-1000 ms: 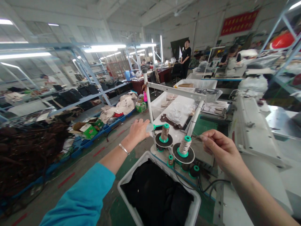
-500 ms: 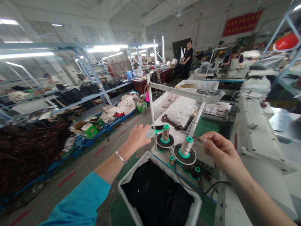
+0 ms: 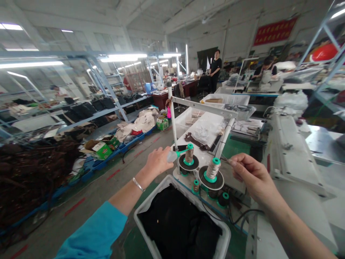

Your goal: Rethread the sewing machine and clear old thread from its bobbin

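The person's left hand (image 3: 159, 162), with a silver bangle (image 3: 138, 184) on the wrist and a turquoise sleeve (image 3: 91, 230) below it, is reaching out at about 12 o'clock. Its fingers (image 3: 167, 160) are lying close together against a translucent plastic thread guide (image 3: 171, 156) on a green arm, though I cannot tell whether they are gripping it. The right hand (image 3: 250, 176) is hovering at about 2 o'clock, its thumb and forefinger pressed together and pinching a fine thread (image 3: 228, 160). Between the hands, two beige thread cones (image 3: 189, 154) (image 3: 212, 169) are standing upright on black discs of a thread stand, the nearer one just beside the right hand's fingertips. Two small green-capped bobbins (image 3: 196, 186) (image 3: 223, 198) are sitting just below them. A white upright pole (image 3: 172, 124) is rising behind the left-hand cone, carrying a white crossbar (image 3: 205, 107). At 6 o'clock, a white plastic crate (image 3: 161, 194) is holding black fabric (image 3: 175, 219). Beyond the stand, a clear plastic bag (image 3: 206, 131) and a dark brown strip (image 3: 195, 140) are lying on a white counter (image 3: 188, 126). A sewing machine (image 3: 291, 154) is occupying the 3 o'clock side, and a person in black (image 3: 215, 68) is standing far off at 12 o'clock.
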`<state>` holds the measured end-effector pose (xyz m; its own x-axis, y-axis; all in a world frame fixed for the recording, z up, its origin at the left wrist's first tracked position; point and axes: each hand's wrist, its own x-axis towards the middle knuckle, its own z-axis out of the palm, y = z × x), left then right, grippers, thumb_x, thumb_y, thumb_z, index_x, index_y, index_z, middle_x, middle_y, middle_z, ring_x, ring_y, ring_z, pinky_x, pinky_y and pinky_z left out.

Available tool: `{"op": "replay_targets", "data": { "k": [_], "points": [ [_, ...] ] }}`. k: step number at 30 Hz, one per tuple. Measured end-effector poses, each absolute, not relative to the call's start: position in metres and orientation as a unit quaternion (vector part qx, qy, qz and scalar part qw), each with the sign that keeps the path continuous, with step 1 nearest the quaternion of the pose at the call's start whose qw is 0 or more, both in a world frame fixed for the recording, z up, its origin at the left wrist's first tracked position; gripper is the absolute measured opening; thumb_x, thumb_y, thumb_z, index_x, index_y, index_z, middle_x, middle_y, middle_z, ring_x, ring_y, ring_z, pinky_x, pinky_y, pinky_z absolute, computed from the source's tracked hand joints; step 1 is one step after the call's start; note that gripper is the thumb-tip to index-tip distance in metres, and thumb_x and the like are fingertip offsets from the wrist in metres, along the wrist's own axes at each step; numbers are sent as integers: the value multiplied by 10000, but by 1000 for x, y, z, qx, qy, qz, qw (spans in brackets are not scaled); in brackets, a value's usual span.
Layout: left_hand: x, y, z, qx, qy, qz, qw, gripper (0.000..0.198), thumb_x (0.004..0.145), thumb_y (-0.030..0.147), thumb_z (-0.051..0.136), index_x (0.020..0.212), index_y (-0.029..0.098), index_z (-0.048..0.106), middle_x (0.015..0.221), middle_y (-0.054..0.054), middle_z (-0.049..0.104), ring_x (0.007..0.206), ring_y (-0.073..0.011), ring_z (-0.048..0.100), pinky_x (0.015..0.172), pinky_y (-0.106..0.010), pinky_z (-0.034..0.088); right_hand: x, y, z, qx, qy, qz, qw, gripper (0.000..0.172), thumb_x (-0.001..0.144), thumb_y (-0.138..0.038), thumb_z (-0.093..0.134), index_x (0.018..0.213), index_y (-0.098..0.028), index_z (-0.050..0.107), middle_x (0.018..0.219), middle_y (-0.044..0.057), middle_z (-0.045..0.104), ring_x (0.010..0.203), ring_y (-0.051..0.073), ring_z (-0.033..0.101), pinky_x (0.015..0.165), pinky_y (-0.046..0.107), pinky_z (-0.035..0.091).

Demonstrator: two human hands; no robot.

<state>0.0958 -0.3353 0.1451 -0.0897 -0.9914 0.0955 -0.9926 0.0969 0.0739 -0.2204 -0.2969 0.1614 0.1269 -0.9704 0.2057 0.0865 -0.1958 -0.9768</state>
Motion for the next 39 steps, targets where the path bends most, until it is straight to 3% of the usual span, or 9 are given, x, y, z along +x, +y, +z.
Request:
{"op": "replay_targets", "data": {
  "k": [5,7,10,13,17,24,29,39],
  "points": [
    [123,-327,136,687,-717,-63,98,437,759,403,673,1159,249,588,990,-68,688,901,-286,670,763,-359,492,-223,-295,162,-571,400,-519,495,292,850,-499,732,848,-220,645,601,-44,452,524,67,327,463,174,266],
    [132,-326,135,666,-701,-166,195,429,765,433,674,1139,244,583,979,-35,690,870,-245,669,744,-326,490,-224,-294,163,-573,406,-512,495,304,853,-512,722,850,-217,649,606,-41,452,527,68,334,465,169,273],
    [133,-329,144,568,-652,-271,424,491,779,484,677,1159,201,545,1063,-47,656,949,-230,640,806,-323,493,-226,-291,163,-587,403,-508,485,326,857,-527,706,832,-206,652,601,-37,445,523,71,332,461,170,277],
    [120,-343,170,512,-597,-206,582,538,775,498,699,1177,193,513,1077,-57,641,952,-223,628,833,-337,494,-226,-285,164,-609,403,-503,462,344,862,-536,692,797,-200,652,598,-30,456,518,77,339,455,177,290],
    [105,-380,221,484,-546,-88,678,568,758,461,720,1211,213,485,1114,-65,642,964,-230,641,838,-354,506,-223,-280,162,-624,403,-500,445,345,862,-540,684,785,-205,659,587,-26,470,498,79,341,434,176,293],
    [107,-436,288,540,-524,16,659,477,761,375,748,1145,193,530,1099,-79,671,979,-256,654,871,-366,503,-219,-275,159,-631,396,-484,458,352,866,-548,666,779,-207,662,614,-6,516,517,100,421,468,193,378],
    [109,-443,292,587,-540,20,603,471,765,362,749,1157,201,545,1109,-78,684,1017,-281,659,892,-379,489,-221,-275,147,-609,397,-503,467,355,858,-545,675,773,-202,654,589,-21,462,496,90,358,437,191,310],
    [104,-444,295,619,-538,45,570,471,762,386,741,1167,210,575,1128,-88,695,1051,-297,659,911,-380,492,-221,-263,153,-606,414,-472,488,430,831,-597,692,774,-175,632,603,-26,444,522,79,352,457,176,304]
  ]
}}
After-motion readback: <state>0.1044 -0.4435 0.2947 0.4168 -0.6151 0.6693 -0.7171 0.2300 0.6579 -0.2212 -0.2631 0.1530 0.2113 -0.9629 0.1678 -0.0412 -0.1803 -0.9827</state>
